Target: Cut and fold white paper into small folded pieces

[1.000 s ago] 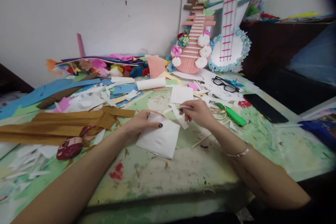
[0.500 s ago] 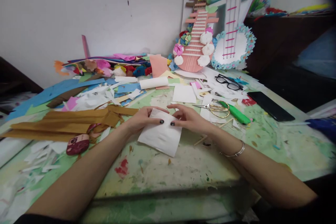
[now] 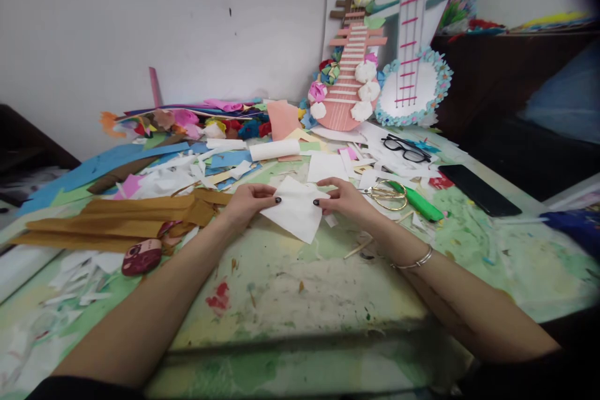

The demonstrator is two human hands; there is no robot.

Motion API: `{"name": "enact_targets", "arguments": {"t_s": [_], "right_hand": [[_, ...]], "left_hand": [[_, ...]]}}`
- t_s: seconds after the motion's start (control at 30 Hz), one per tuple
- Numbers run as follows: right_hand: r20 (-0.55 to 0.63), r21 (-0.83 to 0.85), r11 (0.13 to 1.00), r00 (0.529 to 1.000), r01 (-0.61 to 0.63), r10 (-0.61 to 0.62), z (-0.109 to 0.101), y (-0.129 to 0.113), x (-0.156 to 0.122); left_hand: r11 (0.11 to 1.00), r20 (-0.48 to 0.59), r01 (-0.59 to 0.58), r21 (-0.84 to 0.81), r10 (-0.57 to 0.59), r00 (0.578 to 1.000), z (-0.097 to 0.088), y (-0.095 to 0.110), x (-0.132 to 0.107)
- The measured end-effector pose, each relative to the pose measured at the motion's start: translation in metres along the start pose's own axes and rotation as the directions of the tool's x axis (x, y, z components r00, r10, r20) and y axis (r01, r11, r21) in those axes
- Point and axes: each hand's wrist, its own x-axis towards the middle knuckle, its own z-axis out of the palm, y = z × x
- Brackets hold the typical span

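Note:
A square sheet of white paper (image 3: 295, 212) is held between my two hands, with one corner pointing toward me. My left hand (image 3: 253, 200) pinches its left edge between thumb and fingers. On the opposite edge, my right hand (image 3: 341, 200) grips it the same way, thumb on top. Just right of that hand lie gold-handled scissors (image 3: 388, 194), their blades partly hidden behind the fingers. Another white paper square (image 3: 325, 167) rests flat beyond the hands.
Brown crepe paper (image 3: 126, 219) and a dark red case (image 3: 142, 257) lie left. A green tool (image 3: 424, 203), glasses (image 3: 405, 148) and a phone (image 3: 480, 190) are right. Paper-flower-trimmed instrument models (image 3: 347, 78) lean on the wall. White scraps (image 3: 77, 281) litter the table's left side.
The white paper has moved up and away from me and turned, so a corner now points at me. Both hands have shifted outward to its side edges.

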Motion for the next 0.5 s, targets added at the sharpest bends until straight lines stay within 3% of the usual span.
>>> {"name": "enact_targets", "arguments": {"t_s": [0.13,0.33,0.5], "right_hand": [[-0.005,0.214,0.977,1.000,-0.024,0.026,0.008,0.001,-0.001],[-0.039,0.196,0.978,0.997,0.073,-0.067,0.009,0.002,0.000],[-0.082,0.177,0.975,0.989,0.136,-0.123,0.003,0.000,0.002]], "left_hand": [[0.983,-0.096,-0.043,-0.176,0.027,0.995,0.004,0.000,0.000],[0.917,-0.121,-0.021,-0.399,-0.030,0.992,0.012,0.007,-0.006],[0.927,-0.074,-0.021,-0.375,-0.007,0.997,0.012,0.008,-0.008]]}}
